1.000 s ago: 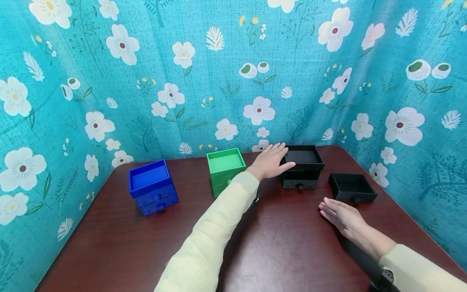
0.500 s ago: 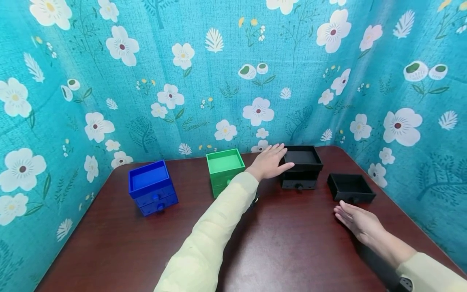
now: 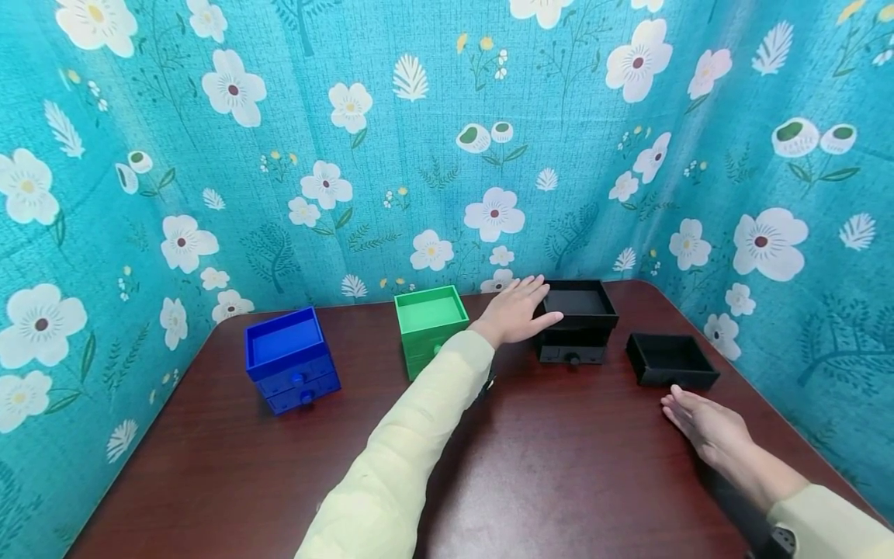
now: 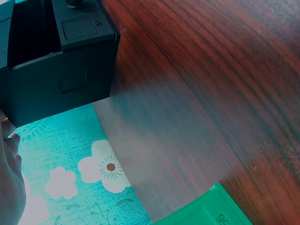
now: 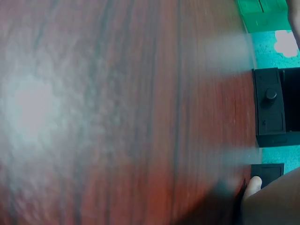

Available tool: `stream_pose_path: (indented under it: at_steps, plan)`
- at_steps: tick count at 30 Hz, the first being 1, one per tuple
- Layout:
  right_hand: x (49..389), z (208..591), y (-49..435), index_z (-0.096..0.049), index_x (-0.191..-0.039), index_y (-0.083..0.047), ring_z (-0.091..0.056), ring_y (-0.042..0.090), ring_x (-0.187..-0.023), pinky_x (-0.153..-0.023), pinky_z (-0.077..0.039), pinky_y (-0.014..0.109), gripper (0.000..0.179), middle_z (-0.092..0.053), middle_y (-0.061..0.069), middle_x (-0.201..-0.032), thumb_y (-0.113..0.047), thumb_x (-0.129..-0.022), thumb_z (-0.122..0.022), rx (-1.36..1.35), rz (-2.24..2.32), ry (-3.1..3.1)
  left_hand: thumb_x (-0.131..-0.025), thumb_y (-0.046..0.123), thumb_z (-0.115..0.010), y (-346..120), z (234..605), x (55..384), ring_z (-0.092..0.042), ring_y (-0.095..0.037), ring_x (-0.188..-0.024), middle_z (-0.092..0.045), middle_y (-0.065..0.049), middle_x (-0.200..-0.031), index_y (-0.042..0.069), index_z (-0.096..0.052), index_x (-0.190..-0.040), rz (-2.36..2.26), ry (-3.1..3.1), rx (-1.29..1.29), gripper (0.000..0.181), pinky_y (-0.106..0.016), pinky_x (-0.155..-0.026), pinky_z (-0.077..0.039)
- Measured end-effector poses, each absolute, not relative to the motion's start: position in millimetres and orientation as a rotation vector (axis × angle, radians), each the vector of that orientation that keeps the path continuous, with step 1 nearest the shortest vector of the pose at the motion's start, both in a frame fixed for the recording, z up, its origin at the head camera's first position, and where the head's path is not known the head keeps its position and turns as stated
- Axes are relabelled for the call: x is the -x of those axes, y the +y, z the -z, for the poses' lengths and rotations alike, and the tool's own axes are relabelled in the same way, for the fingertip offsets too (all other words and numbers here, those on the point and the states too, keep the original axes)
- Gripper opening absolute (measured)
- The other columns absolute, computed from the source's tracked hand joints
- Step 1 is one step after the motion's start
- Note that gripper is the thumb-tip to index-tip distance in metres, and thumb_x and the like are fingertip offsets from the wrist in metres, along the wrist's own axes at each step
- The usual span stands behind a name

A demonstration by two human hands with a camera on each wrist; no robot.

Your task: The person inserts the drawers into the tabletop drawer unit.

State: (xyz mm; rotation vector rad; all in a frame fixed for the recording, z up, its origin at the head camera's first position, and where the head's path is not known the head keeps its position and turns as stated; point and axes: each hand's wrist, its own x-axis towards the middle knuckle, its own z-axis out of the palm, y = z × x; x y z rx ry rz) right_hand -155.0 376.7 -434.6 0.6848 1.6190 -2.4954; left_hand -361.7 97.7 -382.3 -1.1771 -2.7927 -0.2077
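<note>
At the back right of the table stands a black mini drawer cabinet (image 3: 573,353), with a tray-like top and a gap above its lower drawer. My left hand (image 3: 515,310) lies against the cabinet's upper left side, fingers extended and thumb pointing right along its front. In the left wrist view only part of that hand (image 4: 9,183) shows, right at the cabinet's edge. To the right sits a loose black drawer (image 3: 673,363), its inside facing up. My right hand (image 3: 712,431) is just in front of it, fingers extended together, the fingertips overlapping its lower front edge.
A green drawer cabinet (image 3: 433,310) stands left of the black one, partly behind my left sleeve (image 3: 398,442). Farther left is a blue drawer cabinet (image 3: 293,365). A teal flowered curtain (image 3: 433,155) hangs behind and beside the brown table (image 3: 545,481).
My right hand has moved rightward and slightly down, from left of the loose drawer to its front. My left hand has stayed at the black cabinet.
</note>
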Motion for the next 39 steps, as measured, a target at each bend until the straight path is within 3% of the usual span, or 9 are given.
stream_pose_path:
  at_steps: [6,21,25,30,39]
  plan:
    - [157,436,382,-0.069,-0.077,-0.017,-0.069,0.007,-0.079,-0.077,-0.056,0.026,0.016,-0.071,-0.002,-0.081,-0.018,-0.093,-0.066,-0.734,2.518,1.63,-0.099,0.063,-0.029,97,382,361,-0.014,-0.014,-0.146,-0.023,-0.002,-0.159,0.014,-0.03,-0.154,0.211,-2.783,1.191,0.073,-0.031,-0.117,-0.008]
    - [169,436,390,-0.067,-0.074,-0.014,-0.07,0.011,-0.076,-0.076,-0.057,0.031,0.015,-0.071,-0.002,-0.079,-0.012,-0.087,-0.072,-0.863,2.576,1.567,-0.099,0.063,-0.03,97,381,359,-0.013,-0.014,-0.146,-0.022,-0.002,-0.16,0.014,-0.029,-0.154,0.235,-2.789,1.193,0.074,-0.029,-0.117,-0.004]
    - [172,438,390,-0.062,-0.091,-0.009,-0.07,0.01,-0.075,-0.075,-0.057,0.03,0.011,-0.071,-0.003,-0.078,-0.009,-0.087,-0.072,-0.848,2.56,1.617,-0.099,0.063,-0.029,97,382,360,-0.013,-0.014,-0.146,-0.021,-0.002,-0.16,0.015,-0.029,-0.154,0.236,-2.79,1.191,0.074,-0.029,-0.117,-0.004]
    - [176,442,390,-0.045,-0.114,-0.01,-0.07,0.01,-0.075,-0.075,-0.057,0.03,0.042,-0.07,-0.004,-0.077,-0.009,-0.085,-0.075,-0.891,2.53,1.672,-0.099,0.063,-0.029,98,384,362,-0.012,-0.013,-0.146,-0.021,-0.002,-0.16,0.015,-0.029,-0.154,0.223,-2.789,1.187,0.073,-0.03,-0.117,-0.006]
    - [179,443,390,-0.046,-0.114,-0.011,-0.071,0.011,-0.075,-0.074,-0.057,0.031,0.041,-0.069,-0.005,-0.075,-0.008,-0.085,-0.075,-0.935,2.537,1.668,-0.099,0.063,-0.03,98,385,363,-0.012,-0.013,-0.146,-0.022,-0.001,-0.16,0.015,-0.029,-0.154,0.229,-2.782,1.179,0.073,-0.027,-0.116,-0.002]
